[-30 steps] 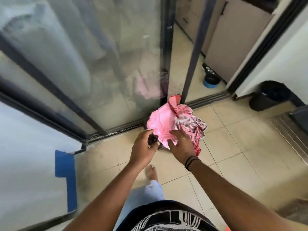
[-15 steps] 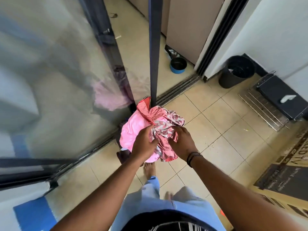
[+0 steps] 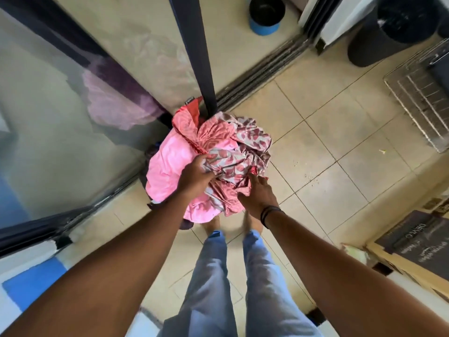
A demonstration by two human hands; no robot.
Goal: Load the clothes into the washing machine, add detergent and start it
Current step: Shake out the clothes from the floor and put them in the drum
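Head view. Left hand (image 3: 194,175): fingers curled into the crumpled top of the clothes bundle (image 3: 209,164), gripping cloth. Right hand (image 3: 256,194): fingers spread fairly straight, pressed against the bundle's near side; dark bands at the wrist. Bundle: soft, rumpled heap, smooth pink fabric under the left hand, leaf-patterned red-and-grey fabric toward the right, held above the tiled floor (image 3: 328,132). Beyond the hands: glass sliding door (image 3: 73,113) with dark frame. Far right of the hands: black round bin (image 3: 388,30), wire rack (image 3: 420,103).
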